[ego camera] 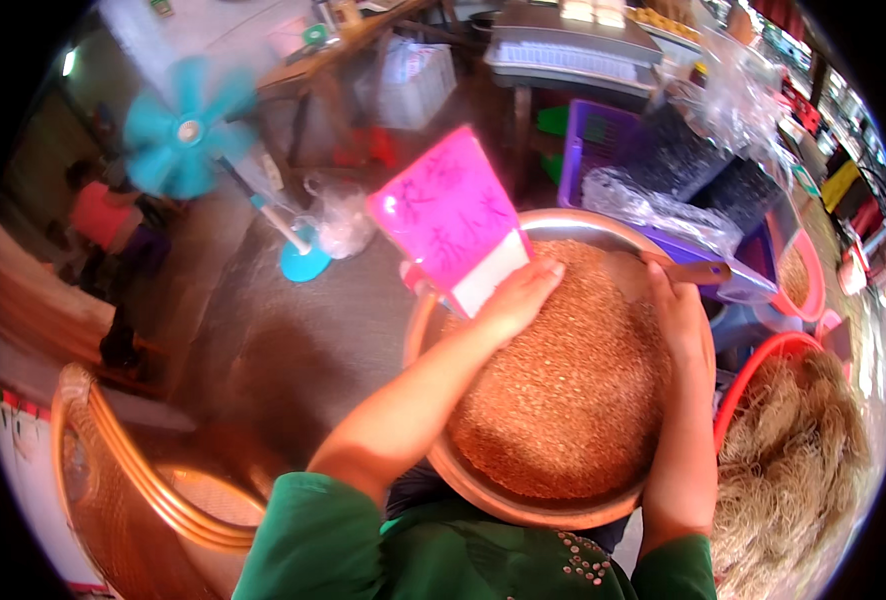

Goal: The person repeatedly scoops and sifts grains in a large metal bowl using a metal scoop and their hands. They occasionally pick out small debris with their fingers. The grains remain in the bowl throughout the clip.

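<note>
Before me a wide metal basin (555, 516) holds reddish-brown grain (563, 397). My left hand (518, 296) lies over the grain at the lower edge of a pink card sign (443, 199) with handwriting. Whether its fingers grip the card is hidden. At the basin's far right edge, my right hand (674, 300) closes around the neck of a scoop (627, 274). The scoop's brown handle (698, 272) sticks out to the right past the rim, and its flat blade rests against the grain.
On the right a red tub (735, 397) holds tangled dried strands (795, 450). A purple crate (574, 161) with plastic-wrapped dark packages stands beyond the basin. Further left are a turquoise fan (188, 131), a plastic bag (342, 217), a rattan chair (158, 517) and a seated person (105, 214).
</note>
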Demonstrator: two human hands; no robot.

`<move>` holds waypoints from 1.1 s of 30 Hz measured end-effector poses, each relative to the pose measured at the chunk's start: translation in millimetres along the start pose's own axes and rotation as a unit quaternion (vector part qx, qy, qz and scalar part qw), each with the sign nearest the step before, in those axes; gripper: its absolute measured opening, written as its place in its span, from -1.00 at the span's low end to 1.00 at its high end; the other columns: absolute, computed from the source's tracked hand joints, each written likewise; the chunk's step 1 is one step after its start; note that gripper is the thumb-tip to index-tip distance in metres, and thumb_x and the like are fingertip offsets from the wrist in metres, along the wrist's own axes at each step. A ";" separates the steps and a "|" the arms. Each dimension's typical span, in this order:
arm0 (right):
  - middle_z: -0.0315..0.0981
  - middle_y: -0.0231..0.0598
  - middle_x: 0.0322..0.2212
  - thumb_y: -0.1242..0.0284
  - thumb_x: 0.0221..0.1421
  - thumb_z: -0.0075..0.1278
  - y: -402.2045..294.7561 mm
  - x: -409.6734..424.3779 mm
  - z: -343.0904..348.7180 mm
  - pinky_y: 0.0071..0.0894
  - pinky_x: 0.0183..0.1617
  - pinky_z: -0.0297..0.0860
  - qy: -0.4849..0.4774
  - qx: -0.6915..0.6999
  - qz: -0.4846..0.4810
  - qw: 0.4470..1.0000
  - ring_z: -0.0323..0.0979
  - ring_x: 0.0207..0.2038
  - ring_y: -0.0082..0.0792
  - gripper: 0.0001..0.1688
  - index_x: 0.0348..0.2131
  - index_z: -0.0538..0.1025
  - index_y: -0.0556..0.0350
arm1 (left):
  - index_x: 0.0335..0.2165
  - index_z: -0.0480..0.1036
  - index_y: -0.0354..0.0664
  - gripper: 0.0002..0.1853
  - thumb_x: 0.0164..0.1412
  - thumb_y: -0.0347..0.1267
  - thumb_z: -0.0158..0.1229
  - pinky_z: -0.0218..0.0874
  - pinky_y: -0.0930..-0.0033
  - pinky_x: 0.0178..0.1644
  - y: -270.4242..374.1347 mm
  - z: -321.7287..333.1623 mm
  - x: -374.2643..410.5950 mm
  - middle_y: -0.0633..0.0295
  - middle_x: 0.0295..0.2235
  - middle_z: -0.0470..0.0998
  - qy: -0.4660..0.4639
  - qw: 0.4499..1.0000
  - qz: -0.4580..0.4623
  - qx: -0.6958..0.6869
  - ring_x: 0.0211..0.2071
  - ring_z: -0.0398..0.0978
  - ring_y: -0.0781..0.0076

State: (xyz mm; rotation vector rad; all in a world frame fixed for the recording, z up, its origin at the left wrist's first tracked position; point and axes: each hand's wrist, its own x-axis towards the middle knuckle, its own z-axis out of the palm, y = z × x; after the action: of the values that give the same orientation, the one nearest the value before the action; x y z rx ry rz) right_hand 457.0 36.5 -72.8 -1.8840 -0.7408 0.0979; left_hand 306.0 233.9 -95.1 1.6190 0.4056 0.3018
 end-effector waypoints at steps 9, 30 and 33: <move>0.34 -0.46 -0.59 0.36 0.25 -0.10 -43.5 -11.3 -6.1 -0.62 -0.33 0.21 -0.107 0.097 0.010 0.989 0.27 -0.49 -0.61 -0.67 -0.18 0.53 0.26 | 0.04 0.26 -0.51 -0.26 0.31 0.06 -0.19 -0.07 0.22 0.28 -4.2 -6.6 9.0 -0.12 0.02 0.38 -0.019 0.995 -0.044 -0.083 0.13 0.26 0.17; 0.54 -0.17 -0.21 0.51 0.15 0.04 17.3 7.4 27.3 -0.49 0.03 0.30 0.043 -0.002 -0.120 0.992 0.44 -0.12 -0.45 -0.70 -0.10 0.53 0.19 | -0.07 0.40 -0.44 -0.36 0.34 0.00 -0.23 -0.02 0.24 0.23 20.1 2.1 -5.7 -0.04 -0.12 0.52 -0.174 0.981 -0.024 -0.077 0.05 0.37 0.23; 0.55 -0.20 -0.24 0.48 0.15 0.03 6.5 1.0 21.8 -0.49 -0.03 0.33 -0.039 0.000 -0.089 0.995 0.45 -0.19 -0.44 -0.68 -0.08 0.52 0.18 | -0.12 0.42 -0.46 -0.36 0.35 -0.01 -0.25 0.09 0.20 0.18 27.6 2.3 -8.8 -0.07 -0.16 0.53 -0.204 0.975 0.004 -0.087 -0.02 0.44 0.20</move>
State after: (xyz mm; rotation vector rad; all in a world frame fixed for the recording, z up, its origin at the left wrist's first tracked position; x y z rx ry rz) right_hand 452.2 53.0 -87.7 -1.8139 -0.9589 0.0581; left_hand 301.3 226.4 -67.4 1.4651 0.0558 0.0059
